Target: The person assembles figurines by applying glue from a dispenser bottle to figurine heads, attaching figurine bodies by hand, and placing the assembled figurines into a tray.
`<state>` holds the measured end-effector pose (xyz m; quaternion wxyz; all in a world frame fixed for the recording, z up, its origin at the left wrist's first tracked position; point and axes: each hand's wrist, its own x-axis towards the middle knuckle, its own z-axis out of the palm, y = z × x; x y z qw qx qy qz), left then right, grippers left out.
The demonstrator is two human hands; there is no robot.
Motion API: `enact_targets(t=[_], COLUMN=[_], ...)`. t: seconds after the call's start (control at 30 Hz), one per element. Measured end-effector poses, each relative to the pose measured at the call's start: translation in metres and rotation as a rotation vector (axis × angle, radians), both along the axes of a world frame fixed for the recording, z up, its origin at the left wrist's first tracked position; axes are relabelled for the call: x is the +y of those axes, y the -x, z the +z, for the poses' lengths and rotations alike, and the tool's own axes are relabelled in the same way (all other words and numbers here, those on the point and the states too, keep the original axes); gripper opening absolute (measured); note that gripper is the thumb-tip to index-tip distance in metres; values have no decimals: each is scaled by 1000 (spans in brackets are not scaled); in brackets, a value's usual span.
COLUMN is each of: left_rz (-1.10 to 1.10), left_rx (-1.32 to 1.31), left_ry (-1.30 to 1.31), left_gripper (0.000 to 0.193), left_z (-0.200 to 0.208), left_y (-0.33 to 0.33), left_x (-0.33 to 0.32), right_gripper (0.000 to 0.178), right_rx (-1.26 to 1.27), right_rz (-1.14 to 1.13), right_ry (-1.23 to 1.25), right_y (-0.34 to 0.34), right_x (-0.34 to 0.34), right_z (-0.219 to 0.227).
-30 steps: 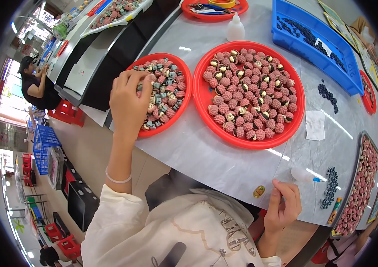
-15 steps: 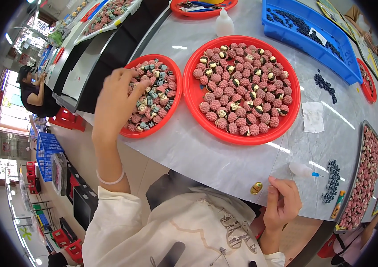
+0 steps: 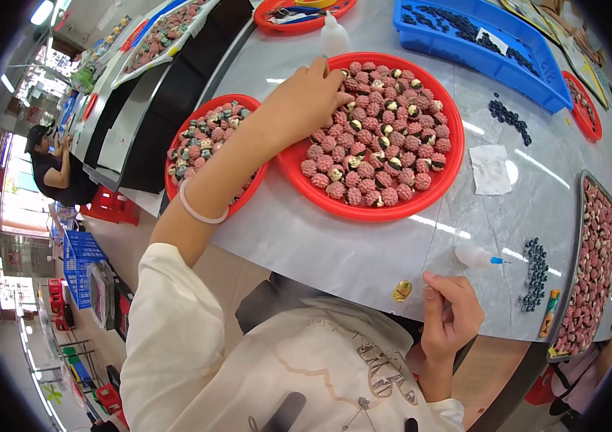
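Left hand [image 3: 311,102] has crossed to the big red tray [image 3: 374,214], grip unclear; right hand [image 3: 454,311], bodyward of it, curls narrowly.

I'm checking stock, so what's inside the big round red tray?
Pink ridged pieces, some showing dark and cream sides. The left hand hides whatever lies beneath it, upper left.
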<state>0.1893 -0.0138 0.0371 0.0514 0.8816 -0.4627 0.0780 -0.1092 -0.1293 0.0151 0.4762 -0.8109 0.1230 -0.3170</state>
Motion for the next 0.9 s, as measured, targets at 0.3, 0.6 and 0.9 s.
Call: enact_targets(t=[0.3,0.6,0.9], left_rz=[4,-52,-138], left_rx=[461,586,-28], left_ry=[128,62,265], left_gripper=[35,39,35], left_z=[8,25,-12], left_y=[-9,-10,-26], left_x=[0,-13,-38], right_gripper=[21,14,14], right_rx=[-24,-54,-54], right_rz=[104,40,70], right_ry=[29,5,12], right_y=[0,0,1], right_x=[-6,-4,-3], right_z=[-1,-6,-3])
